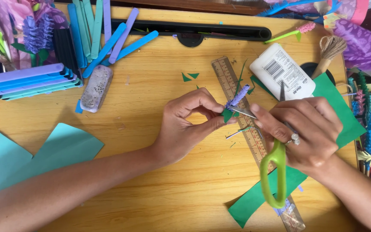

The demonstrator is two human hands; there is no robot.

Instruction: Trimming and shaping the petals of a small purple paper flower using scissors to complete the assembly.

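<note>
A small purple paper flower (238,96) with a green paper base is pinched between thumb and forefinger of the left hand (185,124), held just above a wooden worktop (151,86). The right hand (305,131) is closed around green-handled scissors (273,172), whose thin blade tips meet the flower's green base; the blades' middle is hidden under the fingers, so how far they gape is hard to make out. Directly beneath both hands lies a clear ruler (237,99), its lower end cut off at the frame's bottom. A green paper sheet (336,111) spreads under the right hand, partly covered by it. Just beyond that hand lies a white glue bottle (280,73), and past it a twine-wrapped brush (329,51). Beyond the left hand sit a grey speckled block (96,88) and blue and lilac paper strips (104,34). Teal paper (61,146) lies outside the left forearm, cropped at the edge. Finished paper flowers (368,124) at the right margin are only partly visible.
</note>
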